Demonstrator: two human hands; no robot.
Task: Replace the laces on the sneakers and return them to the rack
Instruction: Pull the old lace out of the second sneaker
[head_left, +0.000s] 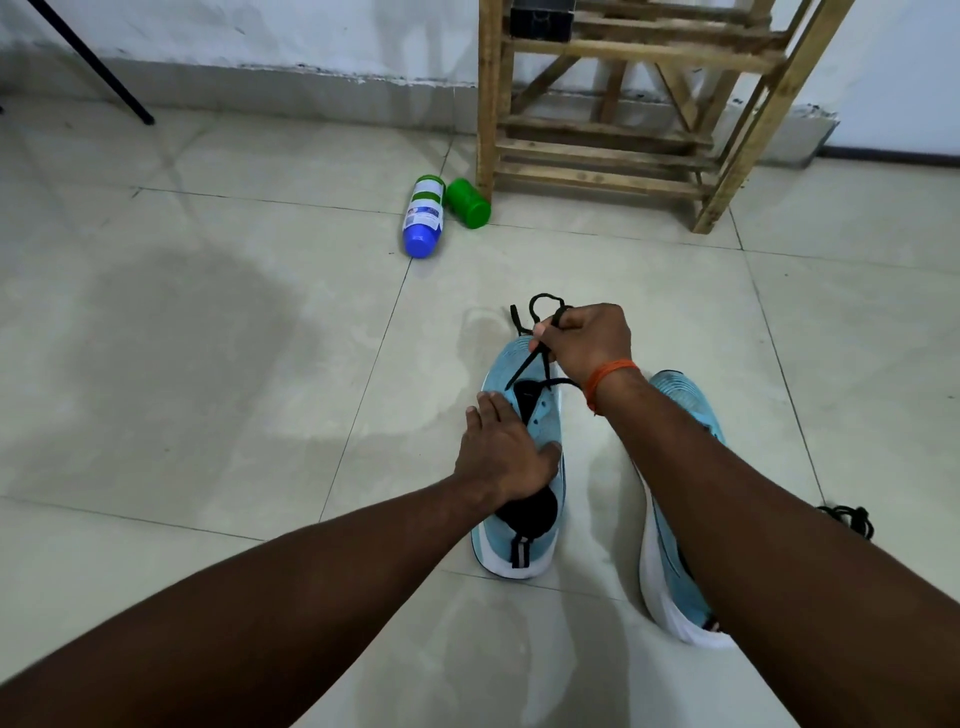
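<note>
The light-blue sneaker (545, 421) you are lacing stands sole-down on the tiled floor (208, 364), right in front of you. Its long axis runs from near to far, with the heel and pull tab toward you and the toe pointing away, roughly at the foot of the wooden rack (488, 104).

Your left hand (498, 452) lies flat over the shoe's midsection. The fingers stretch along the left side and the thumb reaches across toward the collar. This looks like a hold-down, so the shoe does not lift or slide while you pull.

Your right hand (587, 343), with an orange band (608, 376) at the wrist, is closed in a fist around the black lace (521, 371) just above the toe. Both strands run taut from the front eyelets up into the fist, and a loose loop sticks out beyond it. The upper eyelets appear unlaced, so I judge the threading is only begun.

The second sneaker (685, 402) lies just beside the first on your right, parallel and toe-away, partly hidden by your forearm. A bundle of black lace (852, 519) sits on the floor past it.

Farther off, a white bottle with a blue cap (423, 215) and a green container (469, 203) lie next to the rack's leg.
</note>
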